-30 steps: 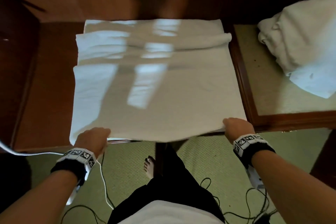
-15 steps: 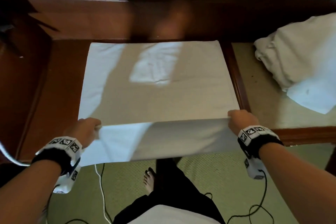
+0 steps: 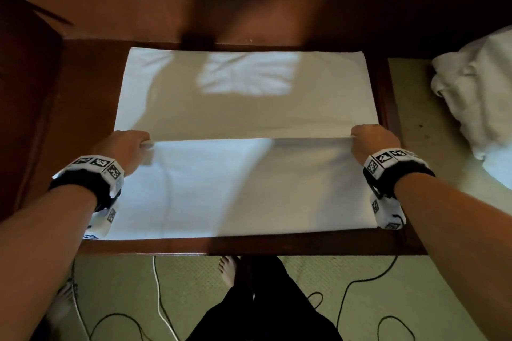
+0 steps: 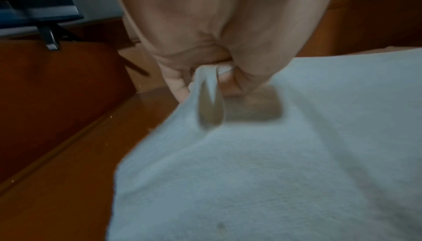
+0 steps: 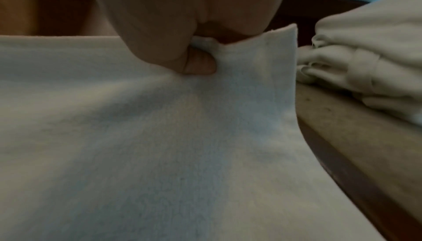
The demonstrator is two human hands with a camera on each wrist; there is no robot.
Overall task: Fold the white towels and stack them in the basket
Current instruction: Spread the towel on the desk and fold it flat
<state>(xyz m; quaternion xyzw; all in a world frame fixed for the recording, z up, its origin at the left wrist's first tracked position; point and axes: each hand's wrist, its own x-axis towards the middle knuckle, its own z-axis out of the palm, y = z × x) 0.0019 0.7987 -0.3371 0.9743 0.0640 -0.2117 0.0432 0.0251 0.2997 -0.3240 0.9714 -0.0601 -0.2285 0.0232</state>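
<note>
Towel [image 3: 243,108] spread flat on the wooden table [image 3: 83,108], its far edge close to the table's back edge and its near fold lying along the front edge, as you carry the near half over the far half. Your left hand [image 3: 126,147] is clenched on the towel's left corner and your right hand [image 3: 372,141] is clenched on its right corner, the lifted edge stretched straight between them about midway across the cloth. The wrist views show thumb and curled fingers [image 5: 196,62] pinching the fabric on each side. By the look of it, this first fold is only half laid. Crumpled towels [image 3: 476,102] wait in a heap on the lighter surface [image 3: 415,147] off the table's right edge, unfolded. No basket shows in any view, so the stacking appears to be entirely ahead of you.
</note>
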